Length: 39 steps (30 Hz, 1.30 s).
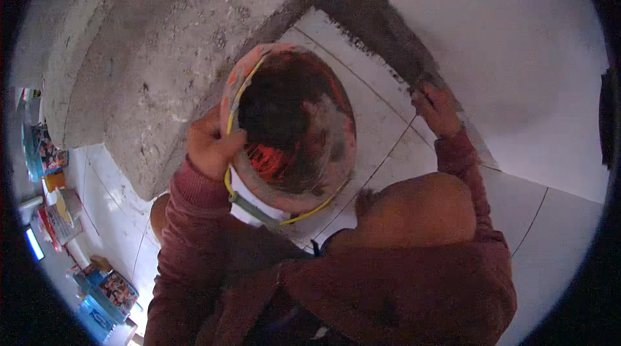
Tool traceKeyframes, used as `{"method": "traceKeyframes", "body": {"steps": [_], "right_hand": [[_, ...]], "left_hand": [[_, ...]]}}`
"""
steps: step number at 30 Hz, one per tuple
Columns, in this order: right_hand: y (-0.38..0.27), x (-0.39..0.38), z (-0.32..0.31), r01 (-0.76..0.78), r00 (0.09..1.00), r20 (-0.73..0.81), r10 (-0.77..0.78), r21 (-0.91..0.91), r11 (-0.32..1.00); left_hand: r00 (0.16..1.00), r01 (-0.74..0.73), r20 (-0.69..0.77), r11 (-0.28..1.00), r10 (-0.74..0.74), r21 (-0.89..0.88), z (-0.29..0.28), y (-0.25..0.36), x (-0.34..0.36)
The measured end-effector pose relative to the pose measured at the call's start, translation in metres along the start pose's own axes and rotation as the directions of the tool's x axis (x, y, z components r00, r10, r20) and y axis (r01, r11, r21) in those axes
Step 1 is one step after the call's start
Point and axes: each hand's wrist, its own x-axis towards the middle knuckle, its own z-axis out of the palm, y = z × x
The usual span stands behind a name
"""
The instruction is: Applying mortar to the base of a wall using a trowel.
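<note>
My left hand [215,145] grips the rim of an orange bucket [289,202], thumb over the edge. The bucket is tilted so that its mouth faces me, and grey residue coats its dark, reddish inside. A yellow wire handle [317,213] with a green grip [253,210] hangs along the rim. At the foot of the white wall, my right hand [438,111] touches the end of a dark grey mortar strip [372,19]. Its fingers are curled together, and whatever they hold is too blurred to make out.
A rough grey concrete step [162,80] with a curved edge fills the upper left. White floor tiles [381,145] lie under the bucket, smudged with grey. A white wall [517,55] rises on the right. Several packages and boxes [110,297] stand at the far left.
</note>
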Motion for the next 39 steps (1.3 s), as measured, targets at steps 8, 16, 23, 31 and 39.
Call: {"method": "traceKeyframes", "body": {"steps": [8,16,23,31,39], "right_hand": [[-0.051,-0.007,0.080,0.599,0.652,0.758,0.029,-0.537,0.594],[-0.056,-0.001,0.092,0.600,0.720,0.686,-0.104,-0.541,0.589],[-0.039,-0.010,0.093,0.482,0.861,0.498,-0.103,-0.732,0.482],[0.010,0.002,0.098,0.529,0.844,0.317,-0.433,-0.627,0.572],[0.026,-0.001,0.079,0.407,0.892,0.122,-0.435,-0.636,0.656]], "left_hand": [[0.994,-0.110,-0.010,0.992,0.110,-0.053,0.028,0.010,0.002],[0.980,-0.182,0.087,0.983,0.180,0.009,0.043,0.006,0.000],[0.983,-0.182,0.051,0.977,0.177,0.110,0.037,0.007,0.007],[0.995,-0.103,0.015,0.995,0.102,0.009,0.024,0.004,0.018],[0.995,0.013,-0.092,0.993,-0.025,-0.120,0.011,-0.001,0.024]]}}
